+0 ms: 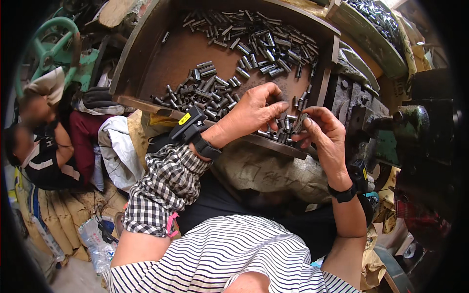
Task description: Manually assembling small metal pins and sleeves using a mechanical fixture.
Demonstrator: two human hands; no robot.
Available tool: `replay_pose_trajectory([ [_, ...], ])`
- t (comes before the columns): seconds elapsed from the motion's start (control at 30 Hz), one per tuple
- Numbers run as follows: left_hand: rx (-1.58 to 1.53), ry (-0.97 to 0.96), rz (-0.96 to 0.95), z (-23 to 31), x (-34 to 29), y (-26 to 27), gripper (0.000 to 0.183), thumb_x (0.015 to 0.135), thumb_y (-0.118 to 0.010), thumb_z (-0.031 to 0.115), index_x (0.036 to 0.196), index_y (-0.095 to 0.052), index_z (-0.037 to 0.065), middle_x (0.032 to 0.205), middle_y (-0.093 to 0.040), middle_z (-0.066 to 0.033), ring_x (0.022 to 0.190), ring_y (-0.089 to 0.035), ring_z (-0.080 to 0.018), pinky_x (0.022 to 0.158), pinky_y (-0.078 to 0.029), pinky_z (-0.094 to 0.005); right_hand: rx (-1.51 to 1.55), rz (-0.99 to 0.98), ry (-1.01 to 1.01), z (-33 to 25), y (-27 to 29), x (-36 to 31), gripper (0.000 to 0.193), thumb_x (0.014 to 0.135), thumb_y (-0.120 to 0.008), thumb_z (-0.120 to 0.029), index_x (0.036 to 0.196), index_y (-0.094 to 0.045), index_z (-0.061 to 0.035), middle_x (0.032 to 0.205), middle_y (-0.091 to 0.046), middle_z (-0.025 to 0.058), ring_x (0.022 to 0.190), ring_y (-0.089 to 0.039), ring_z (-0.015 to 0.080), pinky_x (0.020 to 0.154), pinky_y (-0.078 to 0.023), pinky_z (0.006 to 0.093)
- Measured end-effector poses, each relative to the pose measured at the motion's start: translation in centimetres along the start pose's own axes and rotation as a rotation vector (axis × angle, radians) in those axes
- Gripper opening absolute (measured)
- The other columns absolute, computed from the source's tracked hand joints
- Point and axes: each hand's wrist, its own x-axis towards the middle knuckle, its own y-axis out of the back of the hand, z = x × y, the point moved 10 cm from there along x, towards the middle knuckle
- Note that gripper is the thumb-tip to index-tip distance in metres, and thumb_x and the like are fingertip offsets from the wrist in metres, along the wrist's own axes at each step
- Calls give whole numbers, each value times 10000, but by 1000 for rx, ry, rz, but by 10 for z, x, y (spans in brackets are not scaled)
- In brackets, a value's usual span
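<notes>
Many short, cylindrical, dark silver metal pieces [207,95] lie inside a wide, brown, shallow wooden tray [163,66]: one broad heap spreads across its far side, another sits toward its near left, and a smaller cluster fills its near right corner. The bare left hand [264,110] reaches over the tray's near edge with fingers bent and thumb pointing right, above that cluster; whether it grips anything I cannot tell. At the tray's near right corner, the bare right hand [322,129] pinches a slim, grey metal piece [299,123] narrowly between thumb and fingertips. A black-and-white checked cloth sleeve [168,190] covers part of the left forearm on the tray's near side, where a stained, beige cloth sack [273,168] also hangs. Left of the tray stands a pale green, spoked metal handwheel [49,58], with another person [49,151] nearer. Right of the tray is a dark, bulky metal machine [420,132]; beyond its far right corner, a green-edged trough [366,36] holds more metal pieces.
</notes>
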Motion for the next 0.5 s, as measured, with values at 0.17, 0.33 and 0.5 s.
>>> replay_pose_trajectory([
  [0.17,3,57,-30,-6,0,-8,236,896,-615,184,1018,-553,-8,748,-595,-13,558,-577,-47,452,-456,-171,-74,-65,-107,8,1,-1,148,875,-621,-90,988,-585,-1,763,-626,36,647,-654,108,483,-463,173],
  [0.33,35,39,-40,0,-1,-12,248,907,-597,203,1027,-570,-13,754,-594,-9,582,-573,-45,478,-458,-181,-563,99,226,-16,6,-2,81,795,-670,-20,860,-624,-1,697,-634,84,532,-598,109,479,-455,232],
  [0.5,70,8,-7,0,1,-10,241,917,-575,189,1044,-573,-16,756,-591,0,585,-560,-37,494,-450,-169,-726,151,428,-29,4,-5,97,796,-660,-5,884,-619,4,701,-631,95,548,-609,122,494,-465,243],
])
